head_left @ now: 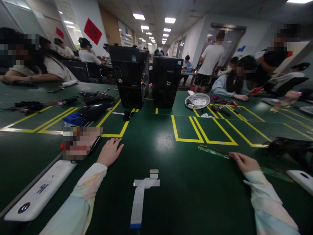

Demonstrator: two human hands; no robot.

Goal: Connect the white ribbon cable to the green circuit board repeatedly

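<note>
My left hand (110,152) lies palm down on the green table, fingers stretched out and holding nothing. My right hand (245,162) pinches the right end of a narrow green circuit board strip (213,152), which lies low over or on the tabletop; I cannot tell which. Another green circuit board strip (278,174) extends to the right from behind my right wrist. Between my arms a white flat ribbon cable (138,205) with a blue end lies on the table. Crosswise near its top is a pale strip, with a small connector (154,173) above.
Two black computer towers (127,78) (166,81) stand at the back. A white basket (198,100) and loose tools are behind right. Left of my arm lies a long white device (40,192); another white device (302,181) is at right. Yellow tape marks the green table (190,202). People sit around.
</note>
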